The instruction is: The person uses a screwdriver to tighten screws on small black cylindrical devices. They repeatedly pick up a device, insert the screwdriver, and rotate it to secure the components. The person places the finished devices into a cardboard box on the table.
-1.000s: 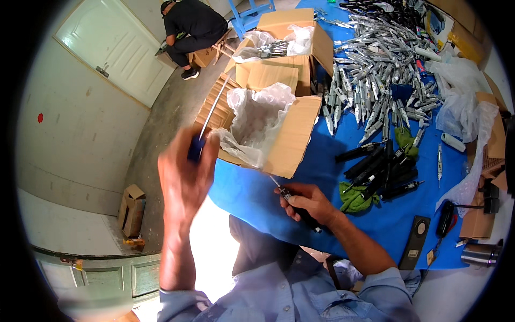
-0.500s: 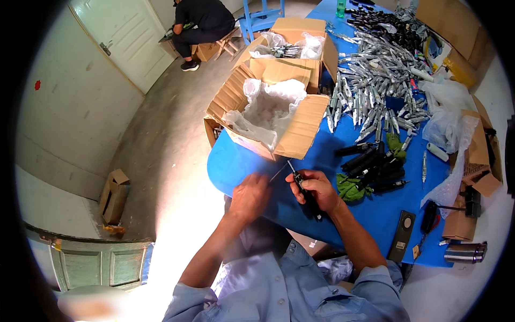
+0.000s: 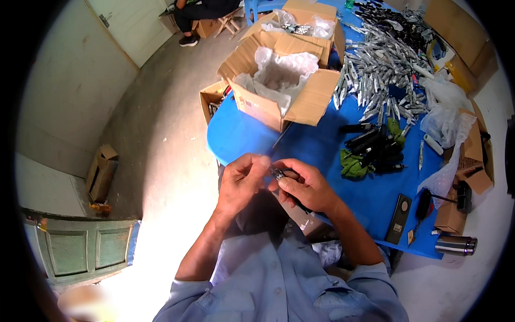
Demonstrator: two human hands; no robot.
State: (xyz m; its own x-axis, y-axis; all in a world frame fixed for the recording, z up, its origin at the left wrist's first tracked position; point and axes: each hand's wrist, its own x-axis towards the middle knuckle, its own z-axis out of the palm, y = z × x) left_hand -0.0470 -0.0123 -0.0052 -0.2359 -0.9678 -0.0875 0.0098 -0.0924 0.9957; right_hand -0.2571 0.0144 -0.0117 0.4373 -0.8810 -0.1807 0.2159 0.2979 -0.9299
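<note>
Just past the table's near left edge, my right hand is closed around a black pen-shaped tool. The tool's metal-coloured end points toward my left hand, and most of its body is hidden by the fingers. My left hand is pinched close to that end; whether something small is in its fingertips I cannot make out. Right of my hands, several similar black tools lie in a bunch on the table, beside a crumpled green cloth.
On the blue table stands an open carton lined with white plastic. Behind it is another carton. A big heap of silver pen-like pieces covers the far side. A steel cup lies near the right corner. A person sits far left.
My hands have come together and nearer to my body. The tool's end has swung left toward my left hand. The view has tilted down slightly.
</note>
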